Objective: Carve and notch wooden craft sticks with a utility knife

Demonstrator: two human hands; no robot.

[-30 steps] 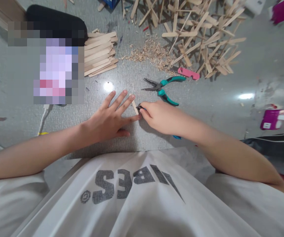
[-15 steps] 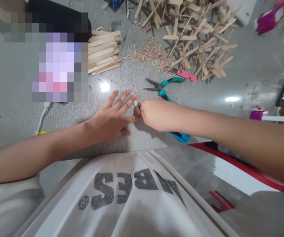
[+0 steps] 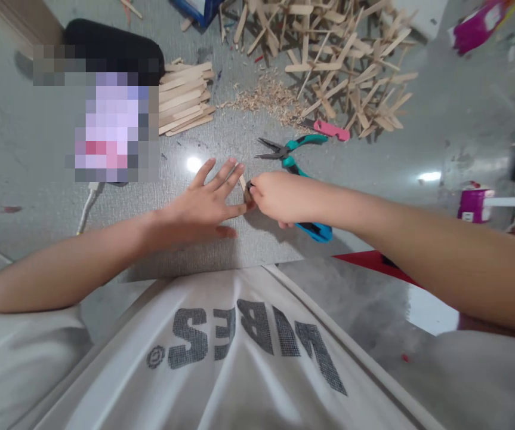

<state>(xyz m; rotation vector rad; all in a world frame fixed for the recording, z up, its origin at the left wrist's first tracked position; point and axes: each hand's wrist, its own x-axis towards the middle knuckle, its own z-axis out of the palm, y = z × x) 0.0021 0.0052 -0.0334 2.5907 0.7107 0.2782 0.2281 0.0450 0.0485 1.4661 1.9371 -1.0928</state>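
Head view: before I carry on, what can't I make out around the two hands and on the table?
All in the head view:
Blue-handled tool: middle and most of its tip, covered by the right hand.
Pale stick: full length, partly masked by the left hand.
Teal pliers: end of the lower handle, behind the right hand.
Lit screen: its contents, pixelated.
Blue object: cut off by the top edge.

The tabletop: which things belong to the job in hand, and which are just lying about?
Likely the job's: wooden stick at the left hand; blue-handled tool in the right hand; stack of flat sticks; heap of crossed sticks.

Apparently just lying about: teal-handled pliers, idle; black object; top-right purple packet.
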